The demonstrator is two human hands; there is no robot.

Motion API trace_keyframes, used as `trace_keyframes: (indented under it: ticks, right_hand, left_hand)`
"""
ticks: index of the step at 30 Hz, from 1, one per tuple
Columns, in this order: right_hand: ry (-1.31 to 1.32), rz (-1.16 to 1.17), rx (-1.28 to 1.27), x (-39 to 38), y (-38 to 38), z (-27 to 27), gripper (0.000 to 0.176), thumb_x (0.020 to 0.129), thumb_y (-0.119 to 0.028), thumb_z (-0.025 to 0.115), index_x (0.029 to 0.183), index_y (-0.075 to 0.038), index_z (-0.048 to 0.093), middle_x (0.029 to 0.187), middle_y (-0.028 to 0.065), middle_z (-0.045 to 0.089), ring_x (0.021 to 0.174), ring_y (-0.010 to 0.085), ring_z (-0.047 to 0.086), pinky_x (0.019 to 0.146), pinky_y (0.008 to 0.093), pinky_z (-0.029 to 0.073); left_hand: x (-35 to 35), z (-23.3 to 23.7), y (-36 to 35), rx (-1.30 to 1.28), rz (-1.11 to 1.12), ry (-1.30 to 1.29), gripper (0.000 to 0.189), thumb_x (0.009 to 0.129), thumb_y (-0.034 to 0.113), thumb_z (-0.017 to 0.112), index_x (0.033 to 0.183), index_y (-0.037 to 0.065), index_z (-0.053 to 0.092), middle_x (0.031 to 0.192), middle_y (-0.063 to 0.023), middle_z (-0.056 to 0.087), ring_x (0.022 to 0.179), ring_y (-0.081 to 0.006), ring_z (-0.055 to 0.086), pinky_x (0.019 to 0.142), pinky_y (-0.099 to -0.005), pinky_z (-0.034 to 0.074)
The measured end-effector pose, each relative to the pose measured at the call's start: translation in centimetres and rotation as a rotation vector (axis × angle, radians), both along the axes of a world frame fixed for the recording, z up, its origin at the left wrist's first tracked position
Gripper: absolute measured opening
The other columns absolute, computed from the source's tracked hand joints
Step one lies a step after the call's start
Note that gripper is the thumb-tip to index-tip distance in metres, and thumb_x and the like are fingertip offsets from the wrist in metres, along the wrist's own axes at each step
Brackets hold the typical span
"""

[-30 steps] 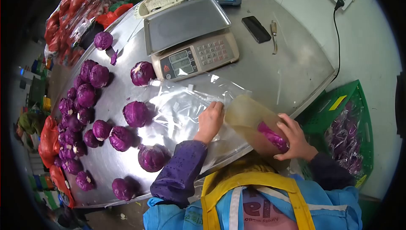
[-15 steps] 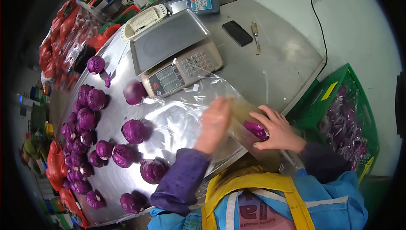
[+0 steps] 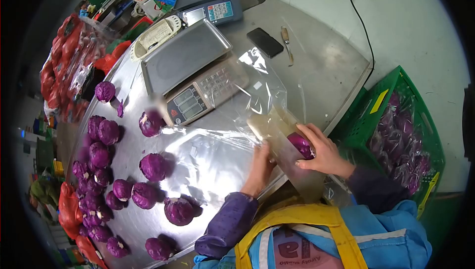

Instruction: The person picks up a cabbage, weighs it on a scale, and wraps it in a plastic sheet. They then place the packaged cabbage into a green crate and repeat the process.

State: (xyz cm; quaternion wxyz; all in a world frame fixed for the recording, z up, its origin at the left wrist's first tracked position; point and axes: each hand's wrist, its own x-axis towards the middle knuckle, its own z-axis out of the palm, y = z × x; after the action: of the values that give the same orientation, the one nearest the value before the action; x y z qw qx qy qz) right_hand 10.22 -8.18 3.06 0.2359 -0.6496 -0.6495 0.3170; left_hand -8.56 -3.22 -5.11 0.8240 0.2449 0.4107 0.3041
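My right hand point(image 3: 324, 154) is wrapped round a red cabbage point(image 3: 301, 145) at the table's near edge, thumb below and fingers over its top. Thin clear plastic film point(image 3: 267, 86) spreads from there toward the scale and over the metal table. A yellowish, see-through stretch of the film lies between my two hands, partly over the cabbage. Just left of it, my left hand point(image 3: 258, 170) has its fingers curled closed at the film's edge, their tips partly behind the plastic. Beyond the hands stands a weighing scale point(image 3: 188, 103), its keypad overlapped by film.
Many loose red cabbages point(image 3: 152, 166) lie on the left of the metal table point(image 3: 321, 66). A phone point(image 3: 265, 42) and a knife point(image 3: 287, 46) are at the back, near a second scale point(image 3: 210, 1). To the right, a green crate point(image 3: 438, 155) holds wrapped cabbages.
My left hand has come down toward me, from above the film to its near edge. The film's far part has shifted up over the scale's keypad. My right hand stays on the cabbage.
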Motion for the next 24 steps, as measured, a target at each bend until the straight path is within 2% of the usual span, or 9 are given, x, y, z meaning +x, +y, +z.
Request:
trace_keyframes:
  ticks: [7, 9, 11, 13, 14, 17, 19, 21, 24]
  right_hand:
    - [0.047, -0.192, 0.034, -1.5, 2.2, -2.3, 0.082, 0.069, -0.033, 0.068, 0.136, -0.009, 0.026, 0.129, 0.0219, 0.036, 0.118, 0.0368, 0.039, 0.095, 0.0395, 0.035]
    - [0.017, -0.196, 0.066, -1.2, 2.7, -3.4, 0.063, 0.081, -0.029, 0.058, 0.133, -0.008, 0.028, 0.126, 0.0206, 0.041, 0.117, 0.0330, 0.041, 0.095, 0.0384, 0.036]
    - [0.549, -0.277, -0.068, -0.4, 3.2, -3.7, 0.045, 0.089, -0.024, 0.047, 0.127, -0.006, 0.032, 0.119, 0.0172, 0.048, 0.113, 0.0259, 0.045, 0.091, 0.0351, 0.038]
    - [0.705, -0.396, -0.250, 1.0, 3.3, -4.4, 0.039, 0.089, -0.013, 0.043, 0.125, -0.004, 0.031, 0.108, 0.0123, 0.056, 0.095, 0.0179, 0.053, 0.080, 0.0277, 0.042]
    - [0.630, -0.335, -0.244, 1.4, 3.4, -5.1, 0.039, 0.087, -0.009, 0.044, 0.124, -0.003, 0.034, 0.107, 0.0122, 0.057, 0.092, 0.0177, 0.054, 0.077, 0.0271, 0.043]
    - [0.606, -0.183, -0.263, 2.5, 4.3, -7.7, 0.035, 0.082, -0.006, 0.049, 0.116, 0.001, 0.044, 0.099, 0.0143, 0.060, 0.084, 0.0182, 0.057, 0.071, 0.0277, 0.044]
    - [0.654, -0.097, -0.285, 2.4, 4.3, -7.8, 0.031, 0.079, -0.005, 0.052, 0.109, 0.003, 0.052, 0.092, 0.0163, 0.063, 0.079, 0.0191, 0.059, 0.068, 0.0289, 0.045]
    - [0.151, -0.067, -0.155, 1.7, 3.0, -6.9, 0.018, 0.077, -0.006, 0.054, 0.092, 0.002, 0.060, 0.080, 0.0175, 0.063, 0.072, 0.0258, 0.062, 0.064, 0.0322, 0.046]
    - [0.123, -0.049, 0.075, 0.7, -0.9, -6.1, 0.008, 0.076, -0.005, 0.053, 0.081, 0.000, 0.056, 0.070, 0.0210, 0.057, 0.066, 0.0374, 0.057, 0.057, 0.0388, 0.045]
  left_hand:
    - [-0.2, -0.7, -1.3, -0.042, -0.212, 0.097, 0.072, 0.088, 0.052, 0.044, 0.126, -0.007, 0.032, 0.124, -0.0169, 0.042, 0.112, -0.0230, 0.044, 0.094, -0.0377, 0.038]
    - [-1.0, -0.8, -1.3, -0.011, -0.155, 0.166, 0.067, 0.089, 0.050, 0.043, 0.123, -0.007, 0.036, 0.118, -0.0160, 0.046, 0.106, -0.0224, 0.047, 0.091, -0.0363, 0.040]
    - [-2.4, -0.9, -1.3, 0.011, -0.104, 0.245, 0.062, 0.090, 0.048, 0.043, 0.119, -0.007, 0.040, 0.113, -0.0151, 0.050, 0.101, -0.0217, 0.051, 0.088, -0.0349, 0.042]
    - [-3.6, -1.2, -1.5, 0.130, -0.094, 0.356, 0.054, 0.094, 0.040, 0.036, 0.116, -0.009, 0.043, 0.108, -0.0157, 0.055, 0.095, -0.0222, 0.055, 0.085, -0.0339, 0.045]
    - [-3.4, -1.0, -2.0, 0.213, 0.053, 0.373, 0.043, 0.095, 0.033, 0.039, 0.103, -0.008, 0.052, 0.082, -0.0096, 0.059, 0.072, -0.0191, 0.057, 0.064, -0.0315, 0.046]
    - [-4.4, -3.2, -2.4, 0.480, -0.015, 0.751, 0.035, 0.095, 0.026, 0.039, 0.102, -0.005, 0.053, 0.067, -0.0137, 0.058, 0.062, -0.0220, 0.058, 0.057, -0.0353, 0.044]
    - [-4.1, -1.5, -2.8, 0.645, 0.012, 0.857, 0.029, 0.094, 0.021, 0.040, 0.099, -0.004, 0.053, 0.063, -0.0166, 0.056, 0.058, -0.0272, 0.058, 0.054, -0.0377, 0.043]
    - [-4.2, -0.4, -3.1, 0.809, 0.043, 0.959, 0.024, 0.093, 0.017, 0.040, 0.096, -0.003, 0.053, 0.059, -0.0196, 0.054, 0.055, -0.0323, 0.057, 0.052, -0.0401, 0.043]
    - [-5.9, 1.0, -5.2, 0.895, -0.118, 0.969, 0.012, 0.088, 0.008, 0.045, 0.084, -0.001, 0.050, 0.065, -0.0244, 0.055, 0.063, -0.0429, 0.055, 0.052, -0.0474, 0.041]
